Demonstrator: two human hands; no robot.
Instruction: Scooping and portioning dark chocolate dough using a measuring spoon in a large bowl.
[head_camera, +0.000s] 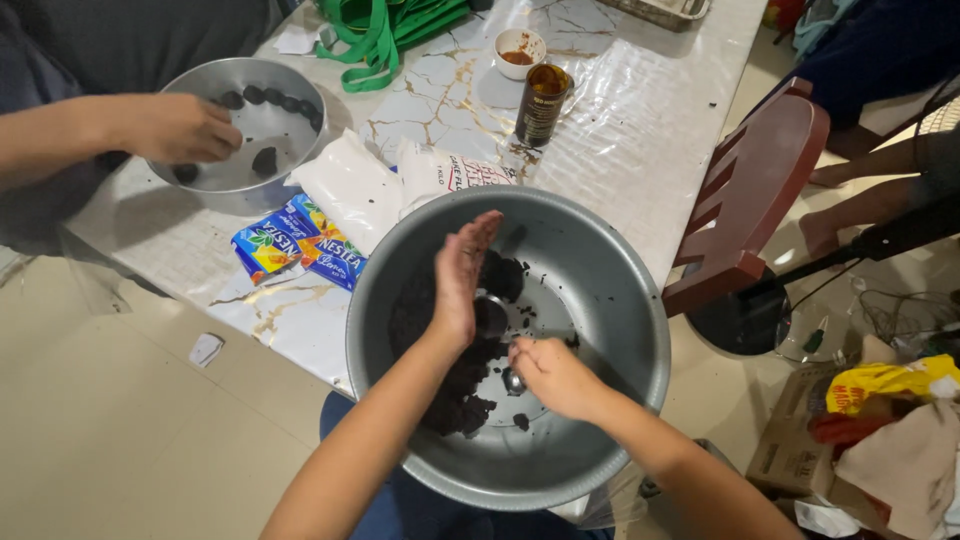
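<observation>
Left hand (458, 285) open, palm flat, raised over big bowl (620, 300) | right hand (548, 375) pinching spoon (512, 380) at dark mix (450, 350) | several balls (262, 160) done in other person's pan (200, 185); much mix left, I judge.

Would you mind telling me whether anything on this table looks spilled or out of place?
Mostly tidy. A few dark crumbs lie scattered on the marble-pattern table right of the brown jar, and a scrap of white paper lies on the floor.

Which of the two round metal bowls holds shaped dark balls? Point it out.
The smaller round metal pan at the upper left, where another person's hand reaches; the large grey metal bowl holds only loose dark mixture.
</observation>
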